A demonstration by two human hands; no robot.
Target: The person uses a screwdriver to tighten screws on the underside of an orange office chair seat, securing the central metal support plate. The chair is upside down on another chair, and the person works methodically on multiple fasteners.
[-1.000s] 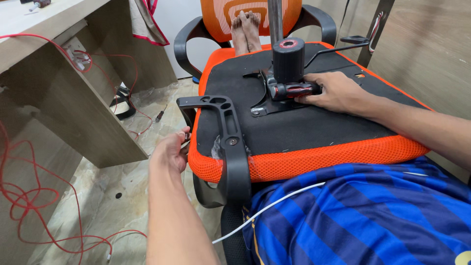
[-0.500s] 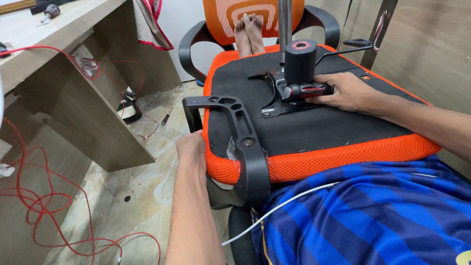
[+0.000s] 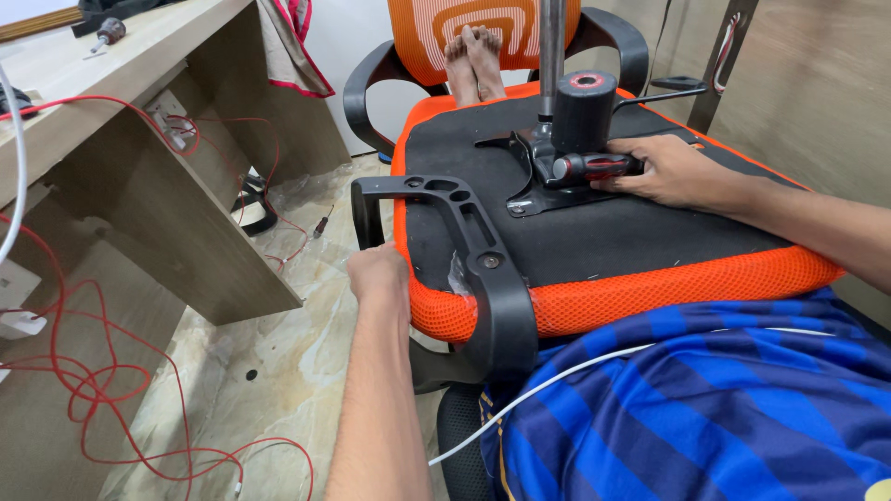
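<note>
Two hands on upturned seat (image 3: pixel 594 232): left hand (image 3: pixel 379 276) fisted at its left edge beside armrest (image 3: pixel 483 269); right hand (image 3: pixel 676 172) fingers closed around red-black screwdriver handle (image 3: pixel 594 168) at mechanism (image 3: pixel 571 130).

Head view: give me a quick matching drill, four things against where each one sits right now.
Things:
1. left hand
2. right hand
3. small screwdriver
4. red cable

Places:
A. looped on the floor beside the desk
B. against the orange seat edge by the black armrest
C. lying alone on the floor below the desk corner
D. on the red-and-black handle at the seat mechanism

Pairs: 1-B, 2-D, 3-C, 4-A
</note>
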